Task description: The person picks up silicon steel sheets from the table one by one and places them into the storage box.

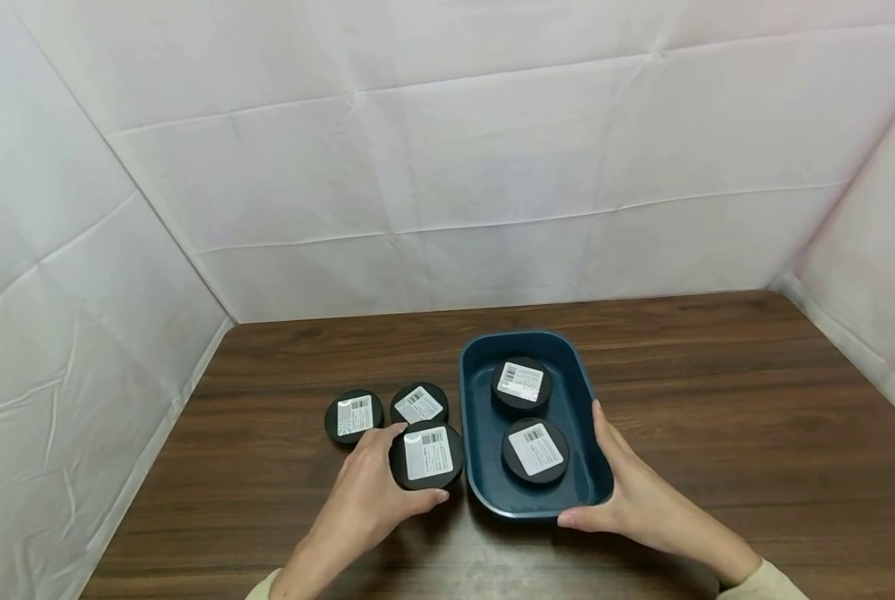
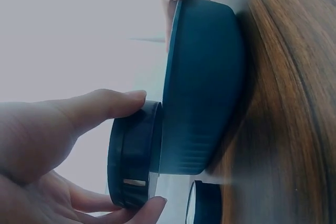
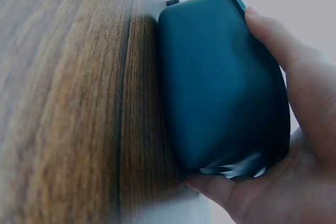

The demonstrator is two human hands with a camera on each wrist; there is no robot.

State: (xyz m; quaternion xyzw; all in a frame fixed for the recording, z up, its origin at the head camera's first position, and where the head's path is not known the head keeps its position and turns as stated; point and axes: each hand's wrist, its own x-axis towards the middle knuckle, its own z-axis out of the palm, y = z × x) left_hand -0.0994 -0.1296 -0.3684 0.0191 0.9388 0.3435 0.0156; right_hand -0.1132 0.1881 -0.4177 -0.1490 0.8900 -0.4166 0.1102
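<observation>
My left hand [image 1: 372, 485] grips a round black container [image 1: 427, 455] by its sides, thumb and fingers spread around it. A white barcode label faces up on it. In the left wrist view this container [image 2: 134, 153] is raised off the table, beside the rim of a dark blue rectangular tray [image 2: 202, 87]. My right hand [image 1: 627, 500] holds the tray [image 1: 472, 425] at its near right corner, thumb along the near side and fingers on the right wall. Inside the tray sit two similar black containers, one farther [image 1: 521, 385] and one nearer [image 1: 535, 451].
Two more labelled black containers, one at left [image 1: 353, 416] and one closer to the tray [image 1: 420, 403], rest on the brown wooden table [image 1: 717, 400] beyond my left hand. White sheet walls [image 1: 492, 150] enclose the table at the back and both sides.
</observation>
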